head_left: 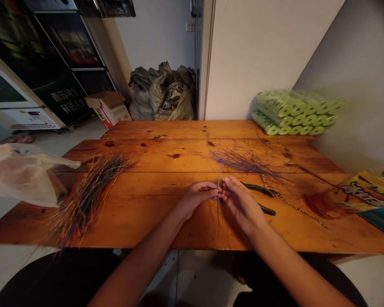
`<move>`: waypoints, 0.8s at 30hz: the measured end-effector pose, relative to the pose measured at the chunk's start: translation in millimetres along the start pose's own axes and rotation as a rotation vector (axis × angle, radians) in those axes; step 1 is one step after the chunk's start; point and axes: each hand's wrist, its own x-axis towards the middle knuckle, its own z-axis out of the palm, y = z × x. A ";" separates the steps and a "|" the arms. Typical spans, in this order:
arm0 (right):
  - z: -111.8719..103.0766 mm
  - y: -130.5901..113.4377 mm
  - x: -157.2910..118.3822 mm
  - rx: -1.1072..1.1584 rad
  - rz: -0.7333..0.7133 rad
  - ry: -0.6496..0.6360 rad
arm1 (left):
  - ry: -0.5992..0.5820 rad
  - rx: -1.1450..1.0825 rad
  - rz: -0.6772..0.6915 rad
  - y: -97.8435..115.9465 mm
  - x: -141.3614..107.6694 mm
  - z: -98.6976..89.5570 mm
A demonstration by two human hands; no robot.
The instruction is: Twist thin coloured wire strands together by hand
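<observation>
My left hand (201, 197) is closed, with thumb and forefinger pinching a thin bluish wire (219, 175) that stands roughly upright above the table. Close beside it, my right hand (238, 199) has its thumb and fingertips drawn together at the same wire; whether it grips the wire or a fine strand is too small to make out. A loose bundle of purple and blue wires (243, 164) lies just beyond my hands. Right of my right hand are pliers (259, 188) with dark handles, partly hidden by that hand. A twisted multicoloured cord (301, 209) lies by their jaws.
On the wooden table (160, 204), a larger bundle of coloured wires (89, 192) lies left, near a white plastic bag (22, 172). Green-wrapped rolls (294, 111) are stacked at the back right. A yellow-labelled container (361, 192) is at the right. Behind stand a cardboard box (110, 108) and grey bags (166, 94).
</observation>
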 end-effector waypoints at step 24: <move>17.8 19.6 4.4 0.012 -0.253 0.048 | -0.071 -0.112 -0.141 -6.7 5.2 -1.1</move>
